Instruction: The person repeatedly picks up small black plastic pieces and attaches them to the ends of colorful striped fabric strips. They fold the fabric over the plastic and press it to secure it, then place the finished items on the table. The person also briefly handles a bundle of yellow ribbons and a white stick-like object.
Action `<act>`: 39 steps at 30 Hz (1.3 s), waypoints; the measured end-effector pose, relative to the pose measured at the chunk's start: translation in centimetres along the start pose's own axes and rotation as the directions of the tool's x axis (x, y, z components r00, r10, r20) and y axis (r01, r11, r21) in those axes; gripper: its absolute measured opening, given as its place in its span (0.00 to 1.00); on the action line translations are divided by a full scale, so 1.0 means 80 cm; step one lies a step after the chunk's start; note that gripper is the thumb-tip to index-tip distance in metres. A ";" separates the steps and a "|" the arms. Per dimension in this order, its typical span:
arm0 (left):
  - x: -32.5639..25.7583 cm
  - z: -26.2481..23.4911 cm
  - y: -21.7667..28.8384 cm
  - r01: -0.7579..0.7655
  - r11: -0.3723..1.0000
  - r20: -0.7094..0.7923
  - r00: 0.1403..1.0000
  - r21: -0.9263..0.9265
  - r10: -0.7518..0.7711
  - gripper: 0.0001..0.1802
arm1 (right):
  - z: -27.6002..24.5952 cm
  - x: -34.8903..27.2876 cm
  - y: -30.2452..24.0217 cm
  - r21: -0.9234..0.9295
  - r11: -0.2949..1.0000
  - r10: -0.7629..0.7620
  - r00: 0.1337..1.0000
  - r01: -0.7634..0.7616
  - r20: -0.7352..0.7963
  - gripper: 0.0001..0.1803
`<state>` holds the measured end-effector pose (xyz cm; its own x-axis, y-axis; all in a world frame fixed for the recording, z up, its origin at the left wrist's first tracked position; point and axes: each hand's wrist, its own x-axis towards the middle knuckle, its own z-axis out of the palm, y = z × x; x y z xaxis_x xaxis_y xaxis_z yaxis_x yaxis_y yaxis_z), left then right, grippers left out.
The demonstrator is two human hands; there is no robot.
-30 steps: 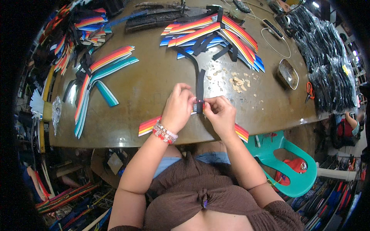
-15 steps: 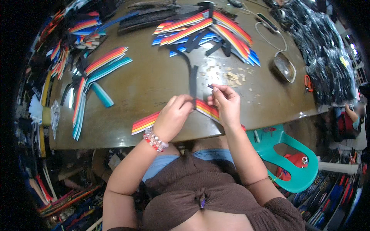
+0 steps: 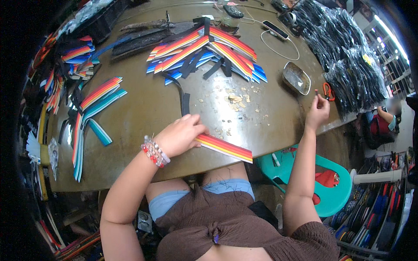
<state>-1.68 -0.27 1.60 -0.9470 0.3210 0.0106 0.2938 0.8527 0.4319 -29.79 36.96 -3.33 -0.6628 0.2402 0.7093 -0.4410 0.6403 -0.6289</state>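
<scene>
Your left hand [image 3: 182,135] lies palm down across the red, orange and yellow striped strap [image 3: 227,148], the landmark of this view, with its fingers bent; whether they pinch the strap or merely press on it, you cannot tell from above. The strap rests on the brown table [image 3: 135,152] directly before you, its right portion exposed and its left portion covered by the hand. A flat black strap [image 3: 186,103] runs outward from the far side of the striped strap, its near end hidden under your fingers. Your right hand [image 3: 318,112], raised well to the right of the striped strap and beyond it, has its fingertips drawn narrow about a small dark piece [image 3: 316,92], too small to identify. Orange-handled scissors [image 3: 332,95] lie on that same side of the striped strap, and tan scraps [image 3: 235,103] are scattered beyond it. Farther out from it sits a pile of striped chevron pieces [image 3: 230,57].

The step in hand appears to be steadying the joint of the two straps with the left hand while the right works apart. The next move, as judged here, calls for a firm left hold and a controlled right pinch.
</scene>
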 end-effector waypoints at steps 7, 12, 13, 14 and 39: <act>-0.008 -0.063 0.002 -0.153 0.734 -0.389 0.907 -0.662 -0.162 0.10 | -0.035 -0.010 -0.119 0.263 0.961 0.068 0.994 -0.087 0.082 0.07; -0.052 -0.074 -0.033 -0.280 0.921 -0.290 0.936 -0.271 0.199 0.10 | -0.061 -0.124 -0.264 0.639 0.745 0.035 0.967 -0.193 0.251 0.03; -0.057 -0.068 -0.040 -0.287 0.932 -0.184 0.951 -0.223 0.249 0.10 | -0.058 -0.155 -0.287 0.651 0.719 -0.074 0.905 -0.242 0.418 0.05; -0.066 -0.059 -0.043 -0.188 0.978 0.007 0.982 -0.095 0.189 0.11 | -0.054 -0.183 -0.303 0.591 0.720 -0.100 0.788 -0.364 0.607 0.05; -0.047 0.057 0.003 0.150 0.927 -0.544 0.773 -0.343 -0.326 0.02 | 0.006 -0.261 -0.314 0.361 0.885 -0.127 0.592 -0.294 0.796 0.05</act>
<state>2.56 0.60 -2.46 -0.8985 -0.2541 0.3579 0.0859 0.6979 0.7111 -5.19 15.48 -2.46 -0.8178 -0.5199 0.2468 -0.4135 0.2325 -0.8803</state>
